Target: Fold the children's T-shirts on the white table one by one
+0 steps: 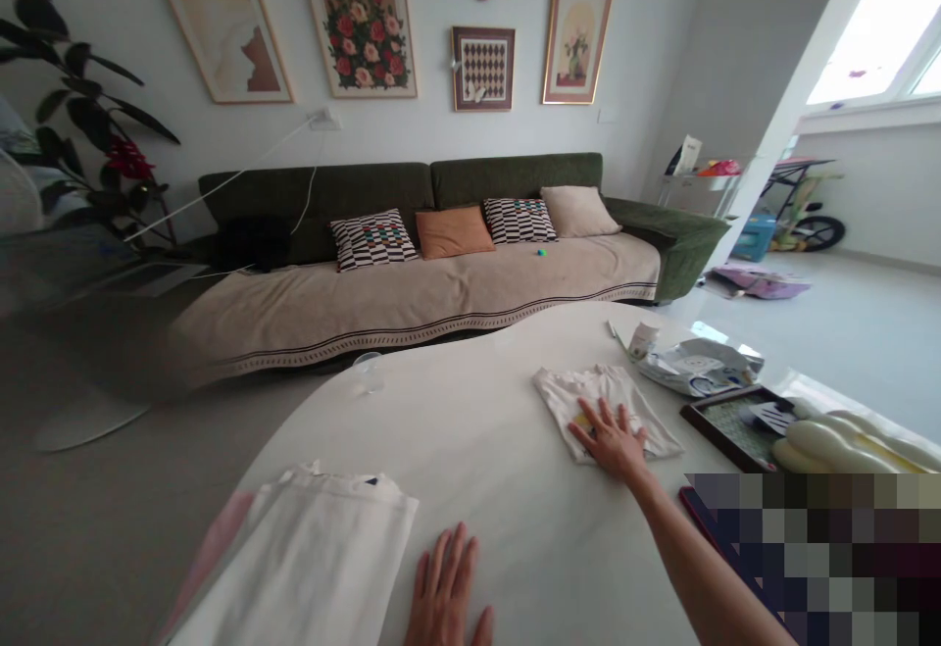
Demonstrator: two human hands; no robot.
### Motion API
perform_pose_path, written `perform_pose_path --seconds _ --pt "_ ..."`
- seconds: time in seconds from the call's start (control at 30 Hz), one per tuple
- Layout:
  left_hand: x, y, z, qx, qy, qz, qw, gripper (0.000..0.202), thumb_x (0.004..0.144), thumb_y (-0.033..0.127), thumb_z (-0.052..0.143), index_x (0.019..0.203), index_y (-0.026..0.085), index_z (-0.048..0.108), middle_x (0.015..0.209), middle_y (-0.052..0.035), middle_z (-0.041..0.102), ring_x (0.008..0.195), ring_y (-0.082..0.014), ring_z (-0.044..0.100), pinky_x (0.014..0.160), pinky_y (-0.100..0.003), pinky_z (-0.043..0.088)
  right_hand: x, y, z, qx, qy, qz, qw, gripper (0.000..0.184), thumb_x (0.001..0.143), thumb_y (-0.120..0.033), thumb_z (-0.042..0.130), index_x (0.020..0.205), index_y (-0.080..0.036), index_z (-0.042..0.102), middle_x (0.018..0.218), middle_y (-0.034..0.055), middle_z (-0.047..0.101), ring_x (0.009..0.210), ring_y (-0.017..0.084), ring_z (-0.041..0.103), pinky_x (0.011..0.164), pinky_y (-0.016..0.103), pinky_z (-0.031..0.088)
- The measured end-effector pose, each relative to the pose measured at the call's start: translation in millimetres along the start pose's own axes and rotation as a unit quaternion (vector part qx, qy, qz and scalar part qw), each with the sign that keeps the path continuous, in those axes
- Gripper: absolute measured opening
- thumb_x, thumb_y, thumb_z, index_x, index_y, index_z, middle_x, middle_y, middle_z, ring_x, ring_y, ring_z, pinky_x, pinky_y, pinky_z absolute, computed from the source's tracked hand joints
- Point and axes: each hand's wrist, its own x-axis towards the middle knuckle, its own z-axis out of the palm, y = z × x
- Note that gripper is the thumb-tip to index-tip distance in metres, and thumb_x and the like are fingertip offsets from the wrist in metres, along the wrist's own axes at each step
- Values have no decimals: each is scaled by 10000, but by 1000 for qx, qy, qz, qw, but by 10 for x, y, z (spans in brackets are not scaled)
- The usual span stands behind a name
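Note:
My right hand (614, 440) lies with spread fingers on a folded white T-shirt (588, 386) that has a small yellowish print, partly covered by the fingers. The shirt rests flat on the white table (470, 411). Near the table's front edge, my left hand (445, 587) is laid flat on the bare surface, fingers stretched out and holding nothing. Just left of it is a stack of white cloth garments (316, 548), with something pink (221, 538) showing from beneath at its left side.
A clear glass (369, 372) stands at the table's far left edge. On the right are a silver-white packet (698, 367), a dark-rimmed tray (724, 430) and a cream puffy object (845, 440). A green sofa (515, 171) with cushions is behind the table.

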Motion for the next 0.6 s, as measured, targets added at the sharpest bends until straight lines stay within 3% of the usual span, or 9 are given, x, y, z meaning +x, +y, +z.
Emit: perform_pose_path --seconds 0.17,0.27,0.4,0.5,0.6 --pt "-16 -4 48 -5 -4 -6 1000 715 751 348 502 1384 302 173 1435 21 148 1294 -305 224 1035 -494 214 224 90 -12 -25 29 -1 999 624 800 -660 208 1359 -383 181 1464 19 122 1318 330 -1 949 628 113" --pt "-25 28 13 -21 -12 -15 1000 750 735 356 525 1385 316 153 1437 33 127 1297 -316 206 1037 -497 208 76 -22 103 -38 71 18 997 611 821 -628 170 1366 -352 188 1471 25 75 1317 323 -44 956 623 102" --pt "-44 111 -128 -48 -37 -19 998 743 755 363 510 1391 297 131 1446 24 79 1311 -319 155 1048 -507 167 -136 -95 267 -10 33 16 999 587 844 -580 144 1378 -336 146 1470 28 90 1323 308 18 962 592 161" --pt "-80 199 -290 -70 -38 -15 997 656 819 398 421 1395 269 136 1454 16 58 1326 -297 97 1063 -501 125 -182 -157 135 13 12 30 999 569 857 -540 166 1380 -317 162 1469 33 93 1325 302 27 970 592 153" --pt "-122 278 -432 -91 -27 -21 995 600 846 422 369 1391 259 178 1459 8 75 1330 -283 85 1068 -494 108 -383 -455 -150 79 4 15 997 584 860 -458 237 1382 -196 210 1458 116 110 1320 330 15 970 622 108"
